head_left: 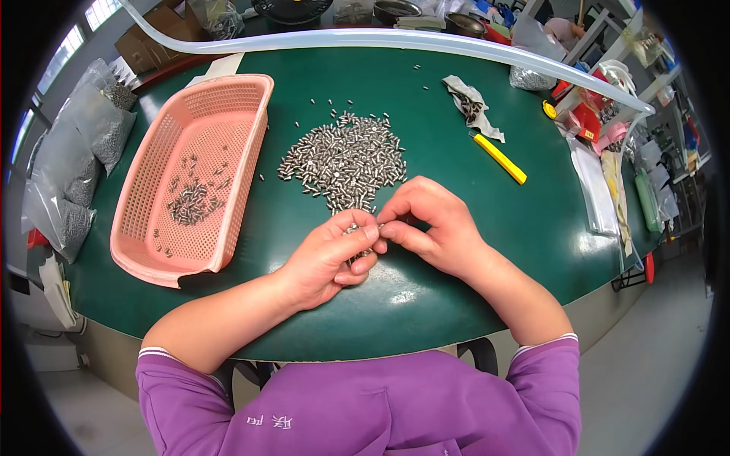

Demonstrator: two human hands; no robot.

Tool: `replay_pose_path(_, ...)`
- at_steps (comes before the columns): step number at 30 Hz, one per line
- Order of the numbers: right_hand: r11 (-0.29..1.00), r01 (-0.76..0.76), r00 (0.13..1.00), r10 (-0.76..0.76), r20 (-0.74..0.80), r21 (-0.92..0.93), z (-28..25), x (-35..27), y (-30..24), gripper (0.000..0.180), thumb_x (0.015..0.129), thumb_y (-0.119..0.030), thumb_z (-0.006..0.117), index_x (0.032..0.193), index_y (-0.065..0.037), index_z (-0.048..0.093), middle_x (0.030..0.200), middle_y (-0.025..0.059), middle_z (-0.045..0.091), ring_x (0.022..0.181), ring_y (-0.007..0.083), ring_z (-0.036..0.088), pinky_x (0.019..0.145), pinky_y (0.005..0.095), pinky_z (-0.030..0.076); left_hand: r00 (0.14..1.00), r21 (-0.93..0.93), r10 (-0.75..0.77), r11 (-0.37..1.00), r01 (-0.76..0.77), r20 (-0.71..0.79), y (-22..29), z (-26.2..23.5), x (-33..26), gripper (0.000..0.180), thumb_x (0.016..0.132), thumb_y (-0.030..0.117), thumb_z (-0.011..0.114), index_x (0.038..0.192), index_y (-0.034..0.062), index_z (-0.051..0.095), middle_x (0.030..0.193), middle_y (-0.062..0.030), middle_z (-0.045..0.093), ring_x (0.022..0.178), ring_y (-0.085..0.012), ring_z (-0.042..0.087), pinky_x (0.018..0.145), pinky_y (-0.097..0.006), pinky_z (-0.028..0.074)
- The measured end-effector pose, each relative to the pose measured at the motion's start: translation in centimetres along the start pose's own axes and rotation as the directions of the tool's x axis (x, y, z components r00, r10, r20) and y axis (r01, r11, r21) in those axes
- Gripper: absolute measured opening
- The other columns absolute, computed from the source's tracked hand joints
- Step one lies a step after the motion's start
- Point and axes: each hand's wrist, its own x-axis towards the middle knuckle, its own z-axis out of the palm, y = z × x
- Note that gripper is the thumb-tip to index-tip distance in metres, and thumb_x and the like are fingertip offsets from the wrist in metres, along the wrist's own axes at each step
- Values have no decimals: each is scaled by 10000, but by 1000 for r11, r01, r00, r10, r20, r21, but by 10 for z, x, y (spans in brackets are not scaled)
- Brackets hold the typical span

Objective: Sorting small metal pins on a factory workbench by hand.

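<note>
A heap of small silvery cylindrical metal pins (346, 156) lies on the green tabletop (471, 289), its near edge just beyond my hands. Curled fingers of my left hand (323, 258) hold several of these metal pins against the palm. My right hand (441, 228) meets the left thumb tip in a closed pinch; what sits between the fingertips is too small and covered to make out. To the left stands a pink perforated plastic basket (245, 163) with a small cluster of similar metal pieces (194, 201) on its bottom.
A yellow utility knife (499, 158) and a crumpled pale wrapper with dark pieces (471, 106) lie at the right. Bags of small metal parts (76, 175) line the left edge. A pale translucent tube (380, 36) borders the far edge; packets and tools (601, 137) crowd the right.
</note>
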Motion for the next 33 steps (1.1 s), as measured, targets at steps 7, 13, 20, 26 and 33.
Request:
replay_pose_path(7,996,19,1000,-19,-1,93,1,0,4,135,762,-49,696,891,-78,670,815,33,621,799,176,589,673,300,481,1000,44,-5,999,5,10,0,0,0,131,946,167,537,1027,79,482,898,-47,523,607,-54,403,437,-161,255)
replay_pose_path(13,987,-28,999,32,22,-157,4,-2,19,210,769,-59,673,977,-89,653,931,57,584,866,218,582,729,320,484,1000,70,-9,997,11,-19,2,4,0,135,963,209,479,999,79,479,898,-68,488,564,-52,358,415,-147,246)
replay_pose_path(20,957,11,995,18,95,-291,7,-2,20,185,739,-78,680,917,-97,633,900,44,582,857,248,564,737,360,473,1000,38,-17,999,18,-17,4,1,-1,179,965,224,444,988,56,500,908,-77,508,589,-90,393,440,-182,254)
replay_pose_path(26,955,-8,993,42,107,-297,4,-2,19,139,750,-76,667,876,-81,610,863,53,576,836,252,558,718,361,467,1000,22,-12,1000,13,-11,4,2,-2,193,966,214,431,1023,46,508,920,-88,510,602,-101,397,456,-191,267)
replay_pose_path(33,939,-18,990,64,124,-343,1,-3,17,128,759,-74,658,878,-70,609,856,67,575,822,264,562,723,369,469,1000,21,4,1000,-4,-12,2,0,-1,189,970,224,451,1024,54,513,909,-81,520,602,-96,401,448,-185,268)
